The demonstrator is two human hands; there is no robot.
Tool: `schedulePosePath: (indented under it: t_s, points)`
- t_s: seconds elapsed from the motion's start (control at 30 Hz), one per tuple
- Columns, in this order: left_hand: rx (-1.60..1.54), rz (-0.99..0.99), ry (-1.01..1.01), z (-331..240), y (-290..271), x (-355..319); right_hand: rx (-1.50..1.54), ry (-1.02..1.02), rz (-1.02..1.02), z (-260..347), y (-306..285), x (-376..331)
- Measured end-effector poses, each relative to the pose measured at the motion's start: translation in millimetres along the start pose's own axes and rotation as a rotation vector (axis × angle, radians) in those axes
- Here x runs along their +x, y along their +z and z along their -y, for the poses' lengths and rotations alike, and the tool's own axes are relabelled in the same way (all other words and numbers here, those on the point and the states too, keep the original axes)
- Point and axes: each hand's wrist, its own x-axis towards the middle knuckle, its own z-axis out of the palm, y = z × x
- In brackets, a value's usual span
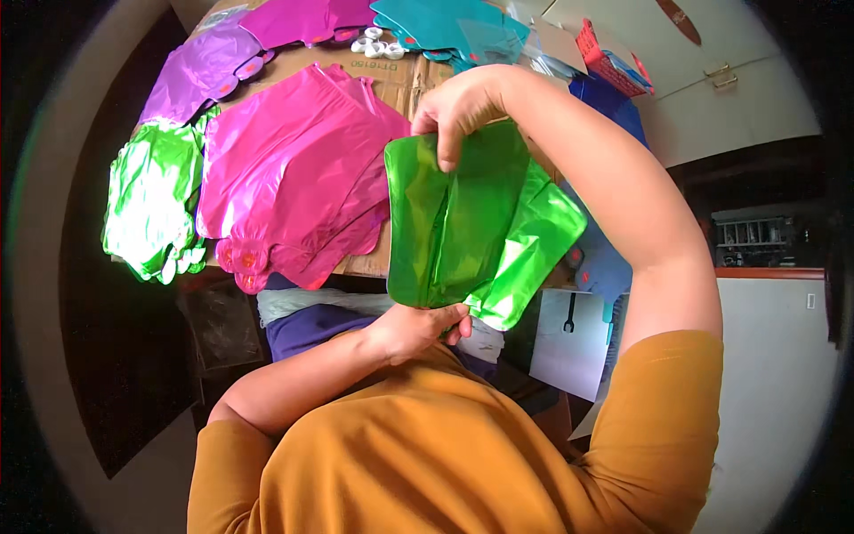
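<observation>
I hold a flat, glossy green foil piece [480, 205] upright in front of me, over the table's near edge. It has rounded corners and a lengthwise fold, and a brighter flap spreads out to its right. My right hand [463, 111] is closed on the top edge, its thumb over the front face. Down at the bottom edge, my left hand [422, 329] pinches the foil between thumb and fingers. Just left of the held piece lies a stack of pink foil pieces [285, 160], some with round flower-like ends.
Bright green foil pieces [156, 200] lie at the far left, with purple ones [200, 76] behind. Magenta [302, 20] and teal [454, 31] stacks sit at the back beside small white rolls [378, 44]. A red basket [614, 58] stands back right; a white sheet [572, 343] hangs below.
</observation>
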Motion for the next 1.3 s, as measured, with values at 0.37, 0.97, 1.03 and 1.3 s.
schedulePosePath:
  t_s: [0.37, 0.97, 1.03, 1.3]
  points:
    - [-0.782, -0.05, -0.269, 5, 0, 11, -0.612, -0.431, -0.56, 2, 29, -1]
    - [-0.788, -0.073, -0.215, 7, 4, 14, -0.972, -0.866, -1.209, -93, 86, -14]
    - [-0.782, -0.065, -0.21, 8, 3, 15, -1.041, -0.888, -1.208, -89, 78, -9]
    - [-0.756, -0.037, -0.219, 10, 2, 16, -1.15, -0.94, -0.954, -64, 53, 10]
